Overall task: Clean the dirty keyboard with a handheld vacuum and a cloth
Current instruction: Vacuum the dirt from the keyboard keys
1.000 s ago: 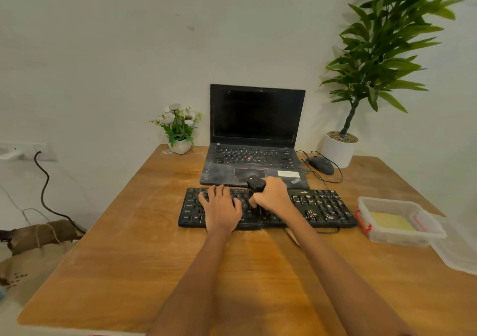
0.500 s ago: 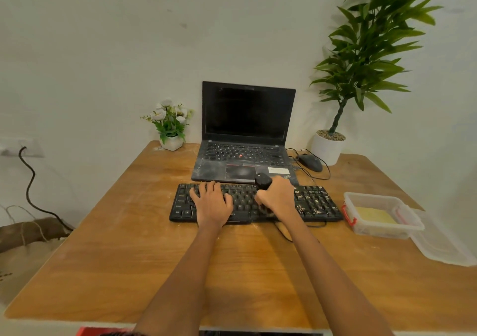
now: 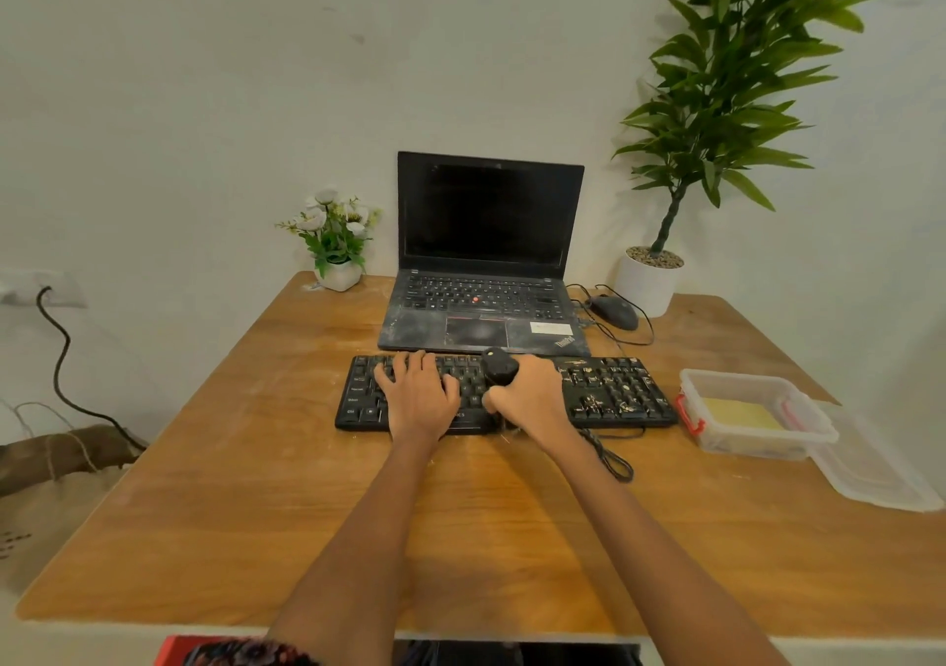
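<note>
Desk [image 3: 256, 486]: left hand [image 3: 420, 399] flat on keyboard [image 3: 614, 394], right hand [image 3: 532, 399] gripping half-hidden vacuum [image 3: 499, 367]

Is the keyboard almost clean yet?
Not yet. The left part of the keyboard looks fairly clean. Right now the right hand grips the handheld vacuum over the middle keys while the left hand rests flat on it. Crumbs still cover the right side, and the yellow cloth lies unused in its box.
</note>
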